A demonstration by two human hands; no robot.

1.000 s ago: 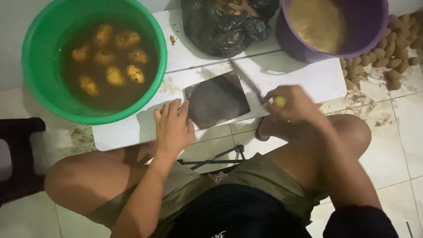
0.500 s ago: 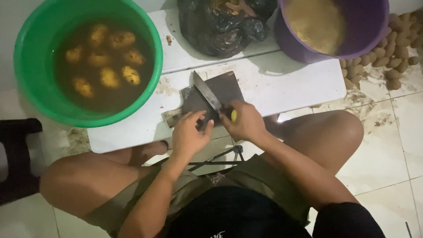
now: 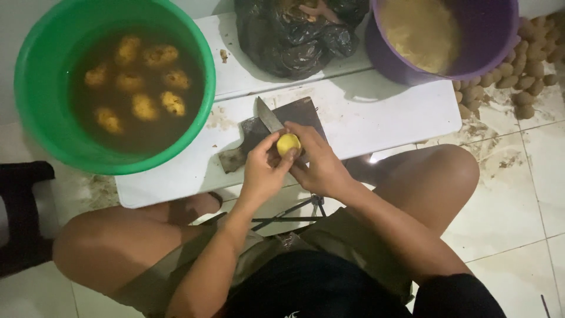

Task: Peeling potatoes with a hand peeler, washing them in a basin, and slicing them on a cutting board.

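Two bare knees frame the bottom of the view, and between them both hands meet just above the near edge of a low white table (image 3: 376, 126). The left hand (image 3: 263, 174) cups a small round yellow potato (image 3: 288, 143) from below, fingers closed around it. The right hand (image 3: 321, 165) is clenched over the handle of a knife (image 3: 269, 115), whose blade slants up and left from the potato across a dark cutting board (image 3: 306, 112). Peeled and yellow, the potato is probably firm but slick, light enough for fingertips, and best pinched at its ends so the middle stays open to the blade. Beyond the board, at the left, a green basin (image 3: 35, 76) holds murky brown water with several potatoes floating in it. At the far edge sits a crumpled black plastic bag (image 3: 282, 41), and to the right a purple bucket (image 3: 500, 47) holding pale yellowish contents. Unpeeled brown potatoes (image 3: 524, 76) are heaped on the tiled floor at the far right
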